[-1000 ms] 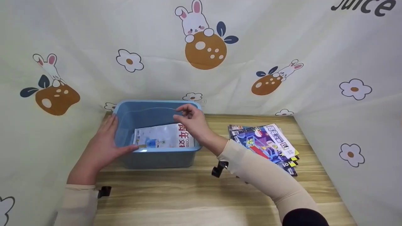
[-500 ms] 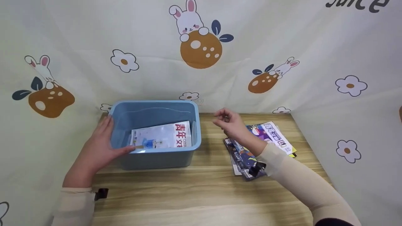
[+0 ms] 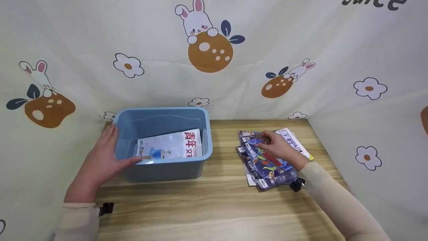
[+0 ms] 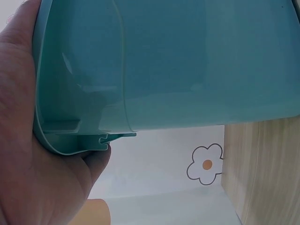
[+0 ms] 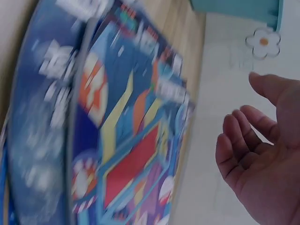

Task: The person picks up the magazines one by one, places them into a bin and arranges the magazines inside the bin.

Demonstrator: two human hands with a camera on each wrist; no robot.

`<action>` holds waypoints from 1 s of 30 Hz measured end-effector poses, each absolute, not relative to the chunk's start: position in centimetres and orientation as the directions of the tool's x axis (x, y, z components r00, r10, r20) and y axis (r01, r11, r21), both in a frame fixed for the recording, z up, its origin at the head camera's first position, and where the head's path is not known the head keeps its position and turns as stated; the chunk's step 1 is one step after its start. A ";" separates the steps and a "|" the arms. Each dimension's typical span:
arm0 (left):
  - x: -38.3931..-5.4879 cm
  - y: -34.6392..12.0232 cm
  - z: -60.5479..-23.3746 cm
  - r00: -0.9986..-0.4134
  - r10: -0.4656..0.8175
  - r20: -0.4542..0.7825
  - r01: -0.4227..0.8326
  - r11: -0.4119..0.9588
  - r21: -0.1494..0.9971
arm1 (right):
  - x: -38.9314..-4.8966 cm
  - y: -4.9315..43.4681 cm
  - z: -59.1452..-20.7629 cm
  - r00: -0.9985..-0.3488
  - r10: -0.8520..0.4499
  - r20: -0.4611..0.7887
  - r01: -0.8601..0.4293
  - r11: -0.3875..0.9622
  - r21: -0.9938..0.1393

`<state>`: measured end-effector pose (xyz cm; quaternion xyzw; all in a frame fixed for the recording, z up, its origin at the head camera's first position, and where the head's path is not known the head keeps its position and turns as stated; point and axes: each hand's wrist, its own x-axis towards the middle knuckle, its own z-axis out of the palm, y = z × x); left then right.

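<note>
My left hand [image 3: 102, 157] holds the near left corner of a blue plastic bin [image 3: 167, 170], its thumb over the front rim. In the left wrist view the palm lies against the bin's rim [image 4: 41, 101]. Inside the bin lies a white magazine [image 3: 170, 144] with red lettering. My right hand [image 3: 279, 147] is over a fanned pile of magazines [image 3: 267, 172] on the right, fingers loosely bent. The right wrist view shows that hand [image 5: 262, 150] with thumb and fingers apart and nothing between them, beside the colourful top magazine [image 5: 126, 159], which is blurred.
A wood-grain table [image 3: 187, 207] carries the bin and the magazines. Behind and at both sides hangs a pale cloth [image 3: 160, 87] printed with rabbits, oranges and flowers, close to the bin's back. A black strap mount sits on each sleeve.
My right hand has moved from above the bin, to the right, and down over the magazine pile. The left hand stays on the bin. The head view has shifted slightly.
</note>
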<state>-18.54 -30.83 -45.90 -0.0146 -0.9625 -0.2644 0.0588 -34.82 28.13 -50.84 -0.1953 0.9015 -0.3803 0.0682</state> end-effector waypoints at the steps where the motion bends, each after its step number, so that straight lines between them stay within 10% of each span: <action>1: -18.6 -30.8 -45.9 -0.992 0.000 0.125 0.064 0.861 0.505 | -34.9 28.7 -51.2 -0.917 -0.399 0.022 -0.301 0.652 -0.696; 30: -18.5 -30.9 -45.7 -0.992 0.005 0.126 0.069 0.862 0.503 | -37.2 40.3 -53.7 -0.983 -0.184 0.011 -0.153 0.777 -0.611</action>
